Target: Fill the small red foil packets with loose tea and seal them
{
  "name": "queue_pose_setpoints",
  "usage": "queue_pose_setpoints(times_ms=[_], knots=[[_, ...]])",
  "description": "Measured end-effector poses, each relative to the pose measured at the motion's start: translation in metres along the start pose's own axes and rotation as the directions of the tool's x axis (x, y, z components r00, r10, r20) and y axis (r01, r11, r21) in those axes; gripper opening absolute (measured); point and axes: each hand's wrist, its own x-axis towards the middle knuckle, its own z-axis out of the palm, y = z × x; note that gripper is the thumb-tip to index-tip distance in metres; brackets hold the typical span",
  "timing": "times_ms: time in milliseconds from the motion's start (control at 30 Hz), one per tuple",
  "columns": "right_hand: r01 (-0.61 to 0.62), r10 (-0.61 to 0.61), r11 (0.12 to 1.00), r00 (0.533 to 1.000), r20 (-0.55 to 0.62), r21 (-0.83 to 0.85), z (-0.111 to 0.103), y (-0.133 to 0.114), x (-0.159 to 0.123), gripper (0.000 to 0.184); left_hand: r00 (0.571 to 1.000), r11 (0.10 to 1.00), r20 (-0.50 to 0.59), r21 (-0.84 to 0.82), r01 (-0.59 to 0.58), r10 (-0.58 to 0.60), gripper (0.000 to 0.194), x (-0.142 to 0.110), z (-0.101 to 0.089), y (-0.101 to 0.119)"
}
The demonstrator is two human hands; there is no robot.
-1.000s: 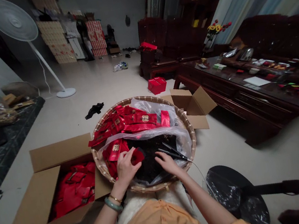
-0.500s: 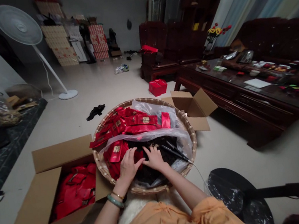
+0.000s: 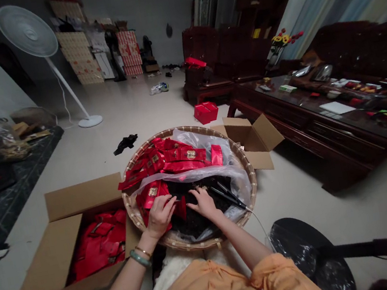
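A small red packet is pinched in my left hand, its fingers closed at the packet's upper edge. My right hand is just right of the packet, over dark loose leaves, thumb and fingers apart with nothing visible between them. The leaves lie in a clear plastic bag inside a round woven basket at my lap. More red packets are heaped at the basket's far side and along its left. A black corded clamp like a hair straightener rests at the right.
An open cardboard box full of red packets stands to the left. Another open box is behind the basket, near a long dark wooden table. A round black base lies at the right, and a white fan stands farther off.
My right hand came left to meet the packet, then drew slightly apart from it. My left hand kept the packet and changed its grip toward the upper edge. The view shifted slightly.
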Motion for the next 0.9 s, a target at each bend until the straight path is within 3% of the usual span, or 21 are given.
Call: queue_pose_setpoints(times_ms=[100,200,267,367,467,633,733,800,900], knots=[[-0.001,0.001,0.997,1.000,0.007,0.074,0.003,0.005,0.000,0.041,0.998,0.999,0.057,-0.041,-0.032,0.034,0.022,0.008,-0.004,-0.001],[-0.032,0.046,0.944,0.998,-0.036,0.328,0.003,0.010,0.003,0.027,0.978,0.996,0.205,-0.094,-0.006,0.025,0.019,0.017,-0.010,-0.004],[-0.095,0.178,0.769,0.982,-0.069,0.632,0.001,0.012,0.007,0.026,0.956,0.991,0.291,-0.134,0.016,0.024,0.021,0.021,-0.014,-0.007],[-0.155,0.384,0.369,0.923,0.002,0.917,-0.003,0.014,0.014,0.028,0.938,0.984,0.345,-0.170,0.047,0.015,0.022,0.023,-0.018,-0.013],[-0.202,0.424,0.178,0.899,0.111,0.963,-0.007,0.016,0.017,0.028,0.919,0.981,0.394,-0.172,0.095,-0.020,0.022,0.026,-0.020,-0.015],[-0.286,0.337,-0.080,0.894,0.296,0.955,-0.016,0.016,0.009,0.030,0.854,0.976,0.518,-0.200,0.083,0.034,0.022,0.040,-0.025,-0.011],[-0.323,0.250,-0.353,0.872,0.421,0.878,-0.025,0.011,0.004,0.031,0.820,0.966,0.568,-0.241,0.092,0.064,0.021,0.047,-0.026,-0.007],[-0.328,0.202,-0.491,0.858,0.472,0.807,-0.031,0.006,0.002,0.030,0.827,0.959,0.559,-0.262,0.111,0.057,0.021,0.052,-0.026,-0.005],[-0.315,0.212,-0.534,0.849,0.485,0.784,-0.038,0.002,0.002,0.030,0.875,0.963,0.483,-0.244,0.115,0.018,0.021,0.059,-0.025,-0.001]])
